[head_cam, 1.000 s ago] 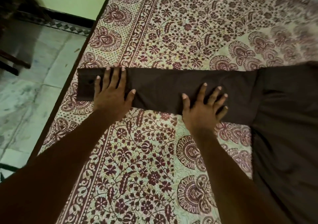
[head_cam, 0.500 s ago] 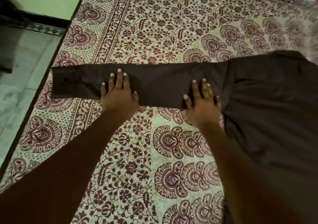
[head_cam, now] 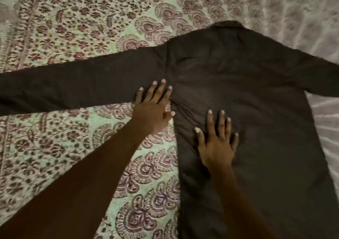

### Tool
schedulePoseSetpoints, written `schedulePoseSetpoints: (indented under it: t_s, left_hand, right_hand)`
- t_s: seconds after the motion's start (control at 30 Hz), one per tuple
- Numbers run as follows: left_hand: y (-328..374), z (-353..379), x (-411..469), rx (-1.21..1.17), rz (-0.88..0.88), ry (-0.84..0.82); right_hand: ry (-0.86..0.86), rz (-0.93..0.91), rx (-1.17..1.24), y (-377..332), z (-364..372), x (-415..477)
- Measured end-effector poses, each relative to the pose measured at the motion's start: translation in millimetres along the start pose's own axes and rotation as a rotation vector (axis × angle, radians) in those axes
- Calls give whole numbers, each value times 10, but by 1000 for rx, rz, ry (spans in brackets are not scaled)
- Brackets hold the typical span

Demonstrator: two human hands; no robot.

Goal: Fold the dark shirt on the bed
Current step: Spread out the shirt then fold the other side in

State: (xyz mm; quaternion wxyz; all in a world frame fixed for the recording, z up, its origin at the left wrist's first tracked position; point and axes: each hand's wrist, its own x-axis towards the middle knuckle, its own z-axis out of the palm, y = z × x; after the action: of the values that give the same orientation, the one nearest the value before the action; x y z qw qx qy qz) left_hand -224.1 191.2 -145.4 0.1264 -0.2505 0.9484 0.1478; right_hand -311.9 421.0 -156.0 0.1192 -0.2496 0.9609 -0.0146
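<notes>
The dark shirt [head_cam: 238, 77] lies flat and spread out on the bed, collar at the top, its left sleeve stretched straight out to the left edge of the view. My left hand [head_cam: 152, 108] lies flat with straight fingers at the armpit, where the sleeve meets the body. My right hand [head_cam: 216, 143] presses flat with spread fingers on the left side of the shirt's body. Small creases run between the two hands. The shirt's right sleeve runs off the right edge of the view.
A floral printed bedsheet [head_cam: 73, 27] in maroon and pale green covers the bed around and under the shirt. On the right the sheet [head_cam: 326, 128] looks pale and blurred.
Both hands have slid to the right along the sleeve, from its cuff end and middle to the armpit and the shirt's body. The view followed them to the right, and the floor is out of sight.
</notes>
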Motion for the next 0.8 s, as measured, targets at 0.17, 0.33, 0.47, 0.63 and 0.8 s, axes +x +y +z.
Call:
schedulePoseSetpoints:
  t_s: [0.17,0.33,0.47,0.63,0.8]
  left_hand:
    - [417,116,-220,6,42,203]
    - [967,476,-581,101,220,110]
    - [1143,671,-1105,94,237,65]
    - [1201,822,-1476,63,212,91]
    - [1185,860,-1492,37,88,171]
  right_hand:
    - [99,223,83,516,-62,-121]
    - [71,-395,0,674,-3,87]
    - [74,34,20,1408,-81,-89]
    - [144,185,60,1535,-187,-52]
    - [92,-821,7,482,-129,304]
